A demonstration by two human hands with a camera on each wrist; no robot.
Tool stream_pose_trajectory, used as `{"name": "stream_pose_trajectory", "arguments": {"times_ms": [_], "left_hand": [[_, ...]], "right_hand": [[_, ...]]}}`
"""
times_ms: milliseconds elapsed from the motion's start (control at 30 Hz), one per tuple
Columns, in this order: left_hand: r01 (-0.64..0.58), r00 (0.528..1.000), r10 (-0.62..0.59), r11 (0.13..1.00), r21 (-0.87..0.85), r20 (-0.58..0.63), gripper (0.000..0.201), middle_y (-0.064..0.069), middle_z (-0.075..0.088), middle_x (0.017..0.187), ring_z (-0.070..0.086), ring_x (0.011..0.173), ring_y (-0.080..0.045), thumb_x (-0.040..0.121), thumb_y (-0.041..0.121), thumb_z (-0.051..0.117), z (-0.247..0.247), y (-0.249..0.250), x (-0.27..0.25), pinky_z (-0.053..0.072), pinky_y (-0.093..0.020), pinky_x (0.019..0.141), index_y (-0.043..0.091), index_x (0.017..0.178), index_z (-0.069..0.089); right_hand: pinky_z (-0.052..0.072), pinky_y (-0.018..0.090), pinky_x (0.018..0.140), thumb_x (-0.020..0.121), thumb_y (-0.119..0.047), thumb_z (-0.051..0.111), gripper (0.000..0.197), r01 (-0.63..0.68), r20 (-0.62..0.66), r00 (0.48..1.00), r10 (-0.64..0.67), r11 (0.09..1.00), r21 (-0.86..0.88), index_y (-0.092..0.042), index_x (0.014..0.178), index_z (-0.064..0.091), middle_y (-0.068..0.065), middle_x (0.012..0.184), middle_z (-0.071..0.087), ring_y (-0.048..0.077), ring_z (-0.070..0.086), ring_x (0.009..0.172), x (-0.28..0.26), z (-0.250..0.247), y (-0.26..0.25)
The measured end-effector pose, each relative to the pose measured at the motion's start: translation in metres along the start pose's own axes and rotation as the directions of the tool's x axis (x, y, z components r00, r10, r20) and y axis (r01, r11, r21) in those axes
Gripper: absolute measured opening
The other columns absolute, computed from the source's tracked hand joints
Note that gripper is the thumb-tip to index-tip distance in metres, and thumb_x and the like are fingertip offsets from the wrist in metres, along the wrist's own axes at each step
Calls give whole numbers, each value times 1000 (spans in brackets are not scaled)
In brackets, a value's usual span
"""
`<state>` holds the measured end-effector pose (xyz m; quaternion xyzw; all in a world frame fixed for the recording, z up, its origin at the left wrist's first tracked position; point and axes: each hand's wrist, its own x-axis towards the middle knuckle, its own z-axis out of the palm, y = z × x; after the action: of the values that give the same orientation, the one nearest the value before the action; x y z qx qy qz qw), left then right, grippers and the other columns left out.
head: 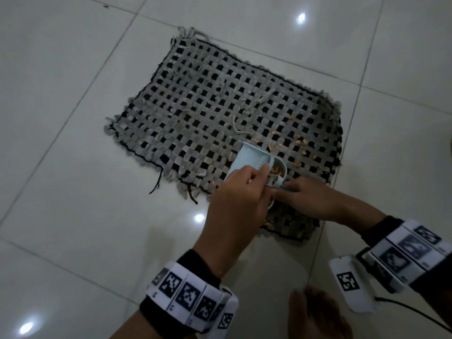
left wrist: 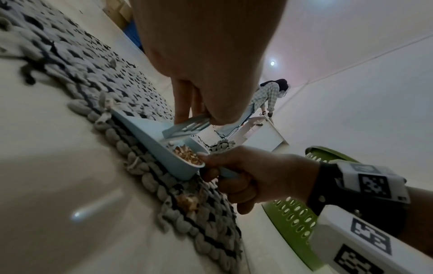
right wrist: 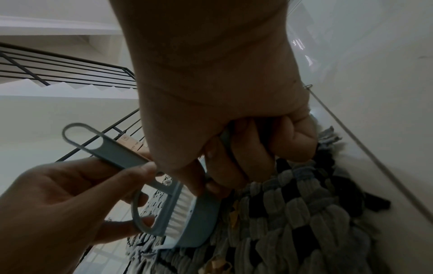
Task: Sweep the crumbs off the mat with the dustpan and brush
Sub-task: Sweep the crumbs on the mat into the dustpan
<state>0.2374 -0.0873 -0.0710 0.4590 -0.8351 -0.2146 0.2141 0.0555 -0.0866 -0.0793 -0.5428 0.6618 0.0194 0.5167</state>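
A grey-and-black woven mat (head: 220,106) lies on the white tiled floor. Orange crumbs (head: 300,143) are scattered over its right part, and more crumbs sit in a small pile near its front edge. A light blue dustpan (head: 249,160) rests on the mat with crumbs heaped at its back end (left wrist: 187,157). My right hand (head: 293,189) grips the dustpan's handle from the right. My left hand (head: 261,172) pinches the light blue brush (left wrist: 187,127) by its handle. The white bristles (right wrist: 181,207) stand at the dustpan (right wrist: 199,222).
A green perforated basket (left wrist: 293,218) stands on the floor to my right. Another person (left wrist: 269,94) bends over white furniture far off. A staircase with a black railing (right wrist: 70,74) rises behind. My bare foot (head: 318,314) is near the mat's front edge.
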Motion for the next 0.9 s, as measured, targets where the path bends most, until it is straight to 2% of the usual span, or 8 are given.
{"name": "stream_pose_trajectory", "arguments": {"times_ms": [167, 233, 300, 367, 467, 633, 767, 900], "left_hand": [[-27, 999, 25, 996, 89, 22, 46, -11, 63, 91, 58, 73, -19, 98, 26, 42, 3, -3, 2, 35, -20, 59, -1, 129, 62], [-47, 999, 46, 997, 64, 30, 46, -12, 63, 92, 60, 76, -22, 98, 24, 41, 6, 1, 0, 42, -24, 60, -2, 129, 62], [-52, 998, 51, 997, 54, 23, 46, -12, 63, 92, 59, 77, -22, 99, 23, 39, 6, 5, -1, 44, -25, 62, -2, 130, 62], [-61, 998, 61, 997, 49, 8, 46, -12, 64, 91, 59, 76, -22, 98, 23, 40, 6, 5, 0, 43, -24, 62, -3, 130, 62], [-36, 999, 36, 996, -82, 3, 39, -9, 64, 89, 59, 72, -18, 99, 23, 47, -1, -2, 3, 49, -24, 60, 1, 126, 64], [190, 935, -225, 970, -149, -273, 12, 3, 59, 78, 53, 60, -7, 99, 16, 62, -43, -37, -4, 43, -14, 53, 8, 100, 71], [335, 918, -306, 939, 81, -251, 26, 2, 56, 83, 46, 62, -7, 101, 23, 57, -47, -64, -10, 38, -14, 53, 6, 117, 69], [261, 953, -269, 963, -74, -137, 37, 5, 50, 94, 45, 69, -1, 101, 25, 52, -16, -33, -8, 47, -12, 60, 10, 135, 58]], "right_hand": [[38, 33, 55, 96, -57, 43, 54, -12, 14, 1000, 12, 999, 33, -14, 70, 62, 3, 61, 53, 18, 47, 52, 1, 2, 2], [51, 47, 70, 85, -78, 37, 79, -5, 21, 1000, 4, 999, 39, -6, 93, 68, 16, 84, 67, 36, 61, 73, 2, 3, 4], [51, 57, 86, 63, -97, 29, 107, 5, 16, 1000, -6, 998, 62, -5, 104, 68, 22, 104, 68, 44, 62, 94, 2, 4, 6], [49, 61, 91, 57, -100, 29, 114, 6, 27, 1000, -8, 998, 69, -7, 110, 67, 23, 111, 66, 47, 60, 102, 1, 6, 7], [53, 53, 85, 69, -89, 35, 96, 15, 11, 1000, -16, 998, 56, -8, 107, 68, 24, 108, 67, 46, 62, 99, 0, 6, 7], [45, 33, 67, 86, -68, 46, 62, -38, 21, 999, 37, 998, 51, -14, 96, 74, 24, 97, 68, 40, 65, 88, -5, -8, 10], [49, 33, 69, 95, -56, 48, 49, -60, 44, 997, 60, 998, -7, -15, 100, 74, 16, 96, 69, 29, 66, 85, -3, -14, 6], [46, 28, 64, 96, -53, 48, 43, -69, 51, 996, 71, 997, -43, -18, 98, 73, 10, 91, 68, 20, 64, 79, -2, -14, 3]]}}
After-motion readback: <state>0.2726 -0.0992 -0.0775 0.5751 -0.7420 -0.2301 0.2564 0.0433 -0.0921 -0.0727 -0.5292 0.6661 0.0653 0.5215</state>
